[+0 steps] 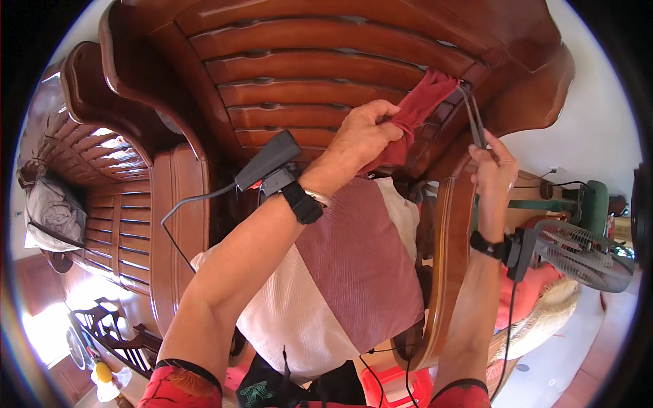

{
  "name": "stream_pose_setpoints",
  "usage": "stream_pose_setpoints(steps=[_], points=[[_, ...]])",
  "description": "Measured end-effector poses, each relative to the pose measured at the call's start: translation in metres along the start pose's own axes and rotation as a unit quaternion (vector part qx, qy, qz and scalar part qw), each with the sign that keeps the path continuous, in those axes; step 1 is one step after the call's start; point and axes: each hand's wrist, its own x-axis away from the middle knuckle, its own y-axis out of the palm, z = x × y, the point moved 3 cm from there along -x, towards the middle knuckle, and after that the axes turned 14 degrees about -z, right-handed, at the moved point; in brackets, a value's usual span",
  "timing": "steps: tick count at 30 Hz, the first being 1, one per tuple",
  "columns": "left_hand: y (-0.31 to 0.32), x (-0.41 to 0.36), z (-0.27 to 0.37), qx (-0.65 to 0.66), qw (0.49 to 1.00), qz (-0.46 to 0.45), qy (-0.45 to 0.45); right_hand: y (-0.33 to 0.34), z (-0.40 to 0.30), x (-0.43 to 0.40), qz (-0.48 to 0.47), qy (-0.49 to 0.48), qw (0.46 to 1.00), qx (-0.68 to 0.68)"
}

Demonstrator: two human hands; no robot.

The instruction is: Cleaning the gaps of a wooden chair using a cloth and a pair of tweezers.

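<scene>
My left hand (365, 135) grips a piece of dark red fabric (423, 99) between thumb and fingers, in front of the slatted wooden backrest. At the fabric's upper right end, a thin dark doubled strap or cord (473, 109) runs down to my right hand (492, 163), which pinches its lower end. Whether the strap is fastened to the fabric, I cannot tell. Below my hands lies a cushion or folded cloth with a mauve panel (362, 255) and cream panels (291, 311). Both wrists wear black straps with dark devices.
A glossy wooden bench (306, 66) fills the top, its armrest (449, 255) to the right of the cushion. A second wooden bench (117, 204) stands left, holding a grey bundle (58, 214). At right are a fan (586, 255) and a pink cloth (530, 290). A red plastic container (418, 385) is below.
</scene>
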Motion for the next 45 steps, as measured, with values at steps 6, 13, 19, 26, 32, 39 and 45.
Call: stream_pose_setpoints(steps=[6, 13, 19, 26, 32, 39, 45], points=[[0.009, -0.005, 0.003, -0.023, 1.000, -0.011, 0.003, 0.013, -0.015, -0.017, 0.029, -0.108, 0.963, 0.247], [0.024, -0.027, 0.005, -0.069, 0.996, -0.016, 0.060, -0.009, -0.032, -0.015, 0.073, -0.158, 0.865, 0.470], [0.045, -0.023, 0.018, -0.161, 0.986, -0.029, 0.032, 0.002, -0.033, -0.013, 0.057, -0.178, 0.874, 0.449], [0.007, 0.007, 0.006, -0.093, 0.996, -0.003, 0.013, 0.033, -0.047, -0.006, 0.035, -0.208, 0.870, 0.446], [0.005, 0.008, 0.009, -0.075, 0.996, 0.014, 0.052, 0.048, -0.070, -0.004, 0.009, -0.194, 0.828, 0.525], [0.004, 0.035, 0.015, -0.058, 0.998, -0.008, 0.023, 0.063, -0.048, 0.006, 0.024, -0.234, 0.900, 0.367], [-0.037, 0.080, 0.014, 0.053, 0.997, 0.048, 0.018, 0.138, -0.066, 0.029, 0.009, -0.254, 0.915, 0.313]])
